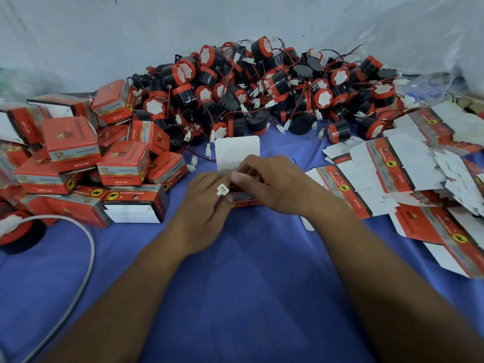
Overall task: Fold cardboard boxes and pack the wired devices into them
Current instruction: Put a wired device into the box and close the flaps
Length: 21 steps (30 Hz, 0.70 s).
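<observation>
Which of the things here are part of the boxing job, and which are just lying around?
Part of the job: open box, held by left hand and right hand; white plug; pile of wired devices; flat boxes; packed boxes.
Lying about: grey cable; plastic sheet.

Two hands, one held box, one grey cable; wired devices, folded boxes beyond counting

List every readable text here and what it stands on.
"12v reversing horn": side of the open-ended red cardboard box at left.
"QTY:1 PC": front of the closed red cardboard box behind it.
Too blurred to read: print on flat red-and-white cartons, black-and-red wired devices, held red box.
</observation>
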### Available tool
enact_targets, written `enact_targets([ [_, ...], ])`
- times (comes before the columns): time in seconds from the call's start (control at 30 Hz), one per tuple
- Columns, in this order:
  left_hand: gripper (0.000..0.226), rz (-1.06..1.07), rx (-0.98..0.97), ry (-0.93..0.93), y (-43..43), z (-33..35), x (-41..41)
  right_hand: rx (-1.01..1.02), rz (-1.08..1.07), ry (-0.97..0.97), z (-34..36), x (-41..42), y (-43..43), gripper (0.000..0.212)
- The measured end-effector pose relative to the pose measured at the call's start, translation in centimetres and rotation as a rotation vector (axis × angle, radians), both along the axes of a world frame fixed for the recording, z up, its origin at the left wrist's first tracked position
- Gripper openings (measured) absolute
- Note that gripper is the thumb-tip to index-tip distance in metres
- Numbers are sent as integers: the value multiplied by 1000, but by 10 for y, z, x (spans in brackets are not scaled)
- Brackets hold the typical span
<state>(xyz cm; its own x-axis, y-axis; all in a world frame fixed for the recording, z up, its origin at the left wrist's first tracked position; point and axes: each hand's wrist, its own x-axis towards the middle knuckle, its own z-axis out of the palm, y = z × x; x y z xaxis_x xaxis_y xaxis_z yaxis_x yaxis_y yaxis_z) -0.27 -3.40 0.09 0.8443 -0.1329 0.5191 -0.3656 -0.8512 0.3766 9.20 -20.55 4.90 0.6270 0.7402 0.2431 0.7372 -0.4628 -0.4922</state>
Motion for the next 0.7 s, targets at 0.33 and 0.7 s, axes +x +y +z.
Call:
enact_targets([
  [0.33, 25, 177, -131, -45, 1, -2, 3, -1, 54, 39, -1, 3, -8, 11],
  [0.7, 4, 272, -457, 83, -4, 1, 5, 124, 30, 6, 6, -4, -1, 41],
])
